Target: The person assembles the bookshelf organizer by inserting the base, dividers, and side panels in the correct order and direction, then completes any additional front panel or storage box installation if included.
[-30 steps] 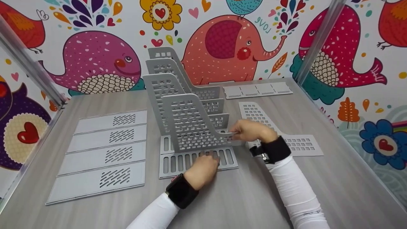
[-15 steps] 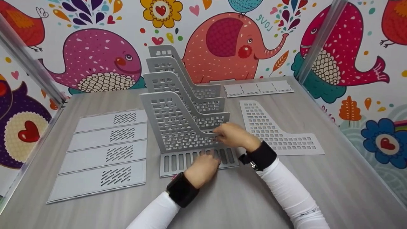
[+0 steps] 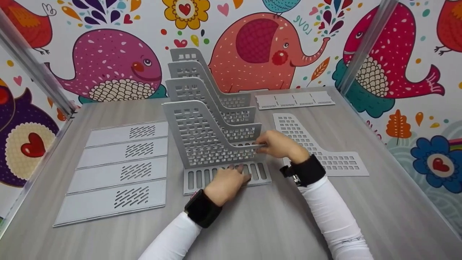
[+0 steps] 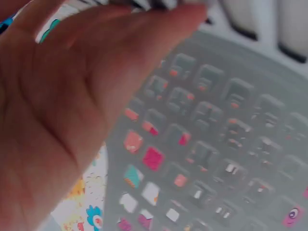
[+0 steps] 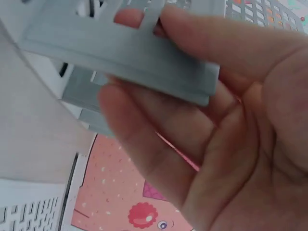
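In the head view, several grey perforated divider panels of a file rack stand in a row on a slotted base board (image 3: 191,180). My right hand (image 3: 278,145) pinches the low right end of the nearest divider panel (image 3: 202,135). In the right wrist view, the thumb lies on one face of that panel (image 5: 110,53) and the fingers curl round the other. My left hand (image 3: 226,182) rests on the front strip of the base board, fingers spread over its slots. The left wrist view shows its thumb at the slots, close to the perforated panel (image 4: 216,134).
A matching loose panel (image 3: 306,144) lies flat to the right. On the left lies a large grey board (image 3: 104,173) with groups of slanted slots. A narrow white strip (image 3: 296,100) lies at the back, before the patterned wall (image 3: 231,54).
The nearest panel, earlier shifted right, has moved left with my right hand to line up with the others on the base. My left hand has stayed on the base board.
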`<control>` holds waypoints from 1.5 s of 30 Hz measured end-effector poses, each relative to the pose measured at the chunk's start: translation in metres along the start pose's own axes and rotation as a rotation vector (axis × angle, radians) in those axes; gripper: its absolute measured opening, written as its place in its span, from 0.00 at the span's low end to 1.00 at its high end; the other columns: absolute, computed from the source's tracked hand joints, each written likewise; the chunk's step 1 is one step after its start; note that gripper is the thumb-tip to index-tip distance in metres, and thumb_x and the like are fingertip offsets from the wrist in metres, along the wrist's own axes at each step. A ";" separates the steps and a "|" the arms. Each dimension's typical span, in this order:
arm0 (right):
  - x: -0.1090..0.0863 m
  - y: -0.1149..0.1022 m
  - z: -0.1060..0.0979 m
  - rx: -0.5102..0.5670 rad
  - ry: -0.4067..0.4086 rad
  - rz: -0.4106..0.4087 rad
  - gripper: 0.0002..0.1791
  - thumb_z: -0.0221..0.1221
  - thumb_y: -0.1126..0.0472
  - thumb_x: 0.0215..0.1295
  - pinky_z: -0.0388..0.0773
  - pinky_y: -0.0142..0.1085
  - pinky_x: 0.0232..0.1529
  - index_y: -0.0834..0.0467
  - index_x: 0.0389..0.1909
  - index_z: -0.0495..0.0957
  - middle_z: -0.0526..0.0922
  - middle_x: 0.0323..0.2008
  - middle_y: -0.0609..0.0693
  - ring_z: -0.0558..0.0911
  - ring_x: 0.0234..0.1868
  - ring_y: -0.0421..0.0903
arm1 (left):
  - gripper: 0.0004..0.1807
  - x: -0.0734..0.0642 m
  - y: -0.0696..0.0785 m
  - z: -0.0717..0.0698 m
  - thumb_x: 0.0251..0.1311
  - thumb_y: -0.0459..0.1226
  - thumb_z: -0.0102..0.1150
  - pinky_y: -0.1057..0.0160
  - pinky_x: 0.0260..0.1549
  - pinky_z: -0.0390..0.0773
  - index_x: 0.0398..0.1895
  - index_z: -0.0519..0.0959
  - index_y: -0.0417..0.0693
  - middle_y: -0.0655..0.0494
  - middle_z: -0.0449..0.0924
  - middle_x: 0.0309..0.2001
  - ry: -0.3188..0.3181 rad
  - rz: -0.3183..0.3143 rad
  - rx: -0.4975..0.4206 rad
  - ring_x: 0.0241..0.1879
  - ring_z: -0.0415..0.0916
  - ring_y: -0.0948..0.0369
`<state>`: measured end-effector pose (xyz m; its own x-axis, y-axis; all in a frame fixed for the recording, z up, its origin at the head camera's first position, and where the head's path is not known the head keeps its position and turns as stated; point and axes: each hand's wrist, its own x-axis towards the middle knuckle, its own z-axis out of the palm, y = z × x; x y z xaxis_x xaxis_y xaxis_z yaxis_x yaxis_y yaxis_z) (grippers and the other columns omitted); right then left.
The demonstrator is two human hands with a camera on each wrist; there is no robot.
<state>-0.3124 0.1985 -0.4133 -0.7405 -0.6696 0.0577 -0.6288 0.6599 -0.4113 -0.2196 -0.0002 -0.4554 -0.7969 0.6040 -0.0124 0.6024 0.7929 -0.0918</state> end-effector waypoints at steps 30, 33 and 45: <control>-0.012 0.052 0.000 -0.030 0.224 0.545 0.20 0.65 0.67 0.59 0.82 0.54 0.51 0.70 0.51 0.76 0.85 0.47 0.68 0.84 0.48 0.64 | 0.06 0.016 -0.043 0.025 0.60 0.30 0.59 0.49 0.30 0.86 0.32 0.86 0.43 0.43 0.87 0.33 0.175 -0.356 -0.176 0.33 0.86 0.46; -0.030 0.072 -0.015 -0.049 0.057 0.753 0.29 0.71 0.58 0.53 0.80 0.55 0.50 0.69 0.53 0.74 0.81 0.49 0.68 0.81 0.48 0.64 | 0.03 0.019 -0.042 0.026 0.56 0.33 0.66 0.50 0.29 0.86 0.29 0.86 0.43 0.44 0.88 0.31 0.206 -0.401 -0.179 0.31 0.86 0.48; -0.061 0.107 -0.028 0.087 -0.171 0.964 0.40 0.77 0.43 0.46 0.72 0.40 0.34 0.68 0.48 0.70 0.71 0.34 0.56 0.73 0.35 0.53 | 0.10 0.011 -0.037 0.010 0.64 0.30 0.57 0.53 0.30 0.86 0.30 0.87 0.41 0.47 0.88 0.32 0.157 -0.528 -0.103 0.32 0.86 0.51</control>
<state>-0.3409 0.3194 -0.4347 -0.8783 0.0982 -0.4679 0.2519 0.9268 -0.2785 -0.2514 -0.0235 -0.4617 -0.9800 0.1211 0.1581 0.1308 0.9900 0.0527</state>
